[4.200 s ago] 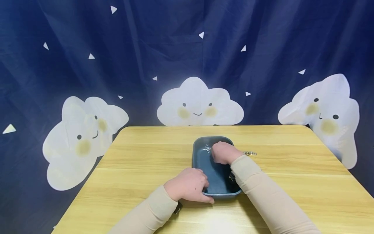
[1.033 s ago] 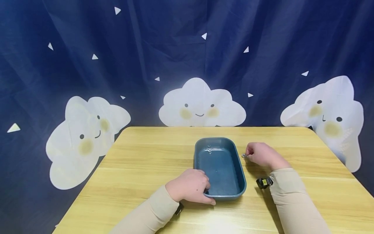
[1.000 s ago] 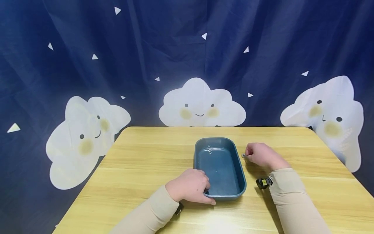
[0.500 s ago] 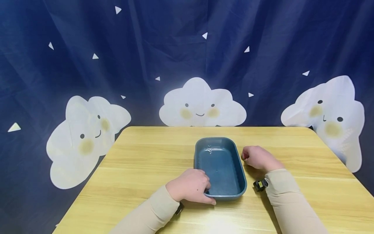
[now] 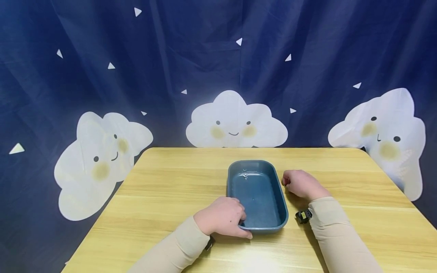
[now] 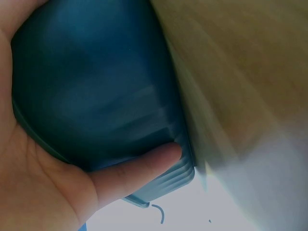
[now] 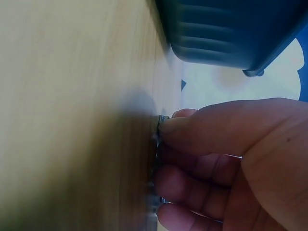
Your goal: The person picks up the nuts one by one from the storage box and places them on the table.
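A dark blue-green rectangular tray [image 5: 261, 203] stands on the wooden table. My left hand [image 5: 222, 217] grips its near left corner, fingers over the rim and thumb [image 6: 139, 168] against the outer wall. Just right of the tray, my right hand [image 5: 302, 184] is low at the tabletop with curled fingers. In the right wrist view its thumb and forefinger pinch a small clear glassy piece [image 7: 162, 121] at the table surface. More glassy bits show below it, mostly hidden by the other fingers. Small clear pieces [image 5: 245, 176] lie at the far end inside the tray.
The wooden table [image 5: 164, 182] reaches back to a dark blue curtain [image 5: 205, 45] printed with white clouds. A small black wrist camera [image 5: 304, 216] sits under the right cuff, close to the tray's right wall.
My right hand has come out of the tray to its right side, then shifted slightly left and nearer, covering the glassy piece seen at its fingertips. The left hand keeps its grip.
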A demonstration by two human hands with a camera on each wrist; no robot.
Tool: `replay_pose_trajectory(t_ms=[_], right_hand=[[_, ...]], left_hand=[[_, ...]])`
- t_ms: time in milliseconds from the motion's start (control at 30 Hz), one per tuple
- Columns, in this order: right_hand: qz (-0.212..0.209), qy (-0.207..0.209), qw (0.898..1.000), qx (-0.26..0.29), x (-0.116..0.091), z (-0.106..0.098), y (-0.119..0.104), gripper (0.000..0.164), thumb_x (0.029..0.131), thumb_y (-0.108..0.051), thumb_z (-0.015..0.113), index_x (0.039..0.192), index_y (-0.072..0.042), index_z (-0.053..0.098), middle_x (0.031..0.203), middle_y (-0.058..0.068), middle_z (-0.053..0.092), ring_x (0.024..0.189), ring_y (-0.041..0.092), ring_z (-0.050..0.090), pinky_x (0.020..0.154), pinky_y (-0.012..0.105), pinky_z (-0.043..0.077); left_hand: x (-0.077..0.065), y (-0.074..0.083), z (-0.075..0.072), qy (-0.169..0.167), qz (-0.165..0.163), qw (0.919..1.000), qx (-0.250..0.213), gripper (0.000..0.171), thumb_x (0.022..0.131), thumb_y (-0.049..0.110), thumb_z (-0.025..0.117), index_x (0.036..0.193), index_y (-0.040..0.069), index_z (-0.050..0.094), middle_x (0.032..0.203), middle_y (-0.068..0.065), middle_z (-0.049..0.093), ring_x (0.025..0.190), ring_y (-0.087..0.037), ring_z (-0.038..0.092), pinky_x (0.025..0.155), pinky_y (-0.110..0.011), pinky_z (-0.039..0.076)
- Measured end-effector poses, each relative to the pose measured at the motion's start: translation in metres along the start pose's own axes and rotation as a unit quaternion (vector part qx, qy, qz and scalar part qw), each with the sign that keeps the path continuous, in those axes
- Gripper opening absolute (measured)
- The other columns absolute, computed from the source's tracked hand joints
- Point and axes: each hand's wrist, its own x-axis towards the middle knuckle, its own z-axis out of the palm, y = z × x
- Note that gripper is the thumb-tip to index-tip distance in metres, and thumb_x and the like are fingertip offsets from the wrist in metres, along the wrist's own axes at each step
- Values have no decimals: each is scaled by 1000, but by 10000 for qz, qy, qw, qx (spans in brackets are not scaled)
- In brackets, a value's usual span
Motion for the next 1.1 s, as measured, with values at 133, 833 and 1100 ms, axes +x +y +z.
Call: replay_pose_trajectory(t_ms=[133, 833, 1100], right_hand=[[60, 9, 10000, 0, 0, -2, 0, 17, 78, 0, 64, 84, -16, 64, 79, -1, 61, 75, 20, 57, 71, 42, 48], [72, 270, 9996, -50, -1, -23, -10, 9, 87, -10, 67, 84, -17, 63, 75, -4, 58, 69, 19, 54, 67, 39, 44], [-73, 339, 9994, 7, -1, -30, -26, 10, 88, -9, 65, 84, -18, 62, 73, -5, 57, 69, 18, 53, 66, 38, 42]], left_hand=[[0, 0, 0, 16, 19, 10000, -3, 51, 83, 75, 61, 62, 29, 57, 65, 16, 44, 67, -6, 46, 56, -22, 36], [2, -1, 3, 11, -4, 10000, 19, 52, 82, 75, 62, 62, 28, 55, 65, 16, 44, 66, -7, 45, 57, -23, 37], [1, -1, 3, 13, -13, 10000, -66, 51, 82, 75, 62, 61, 29, 56, 65, 16, 44, 67, -6, 46, 57, -23, 38]])
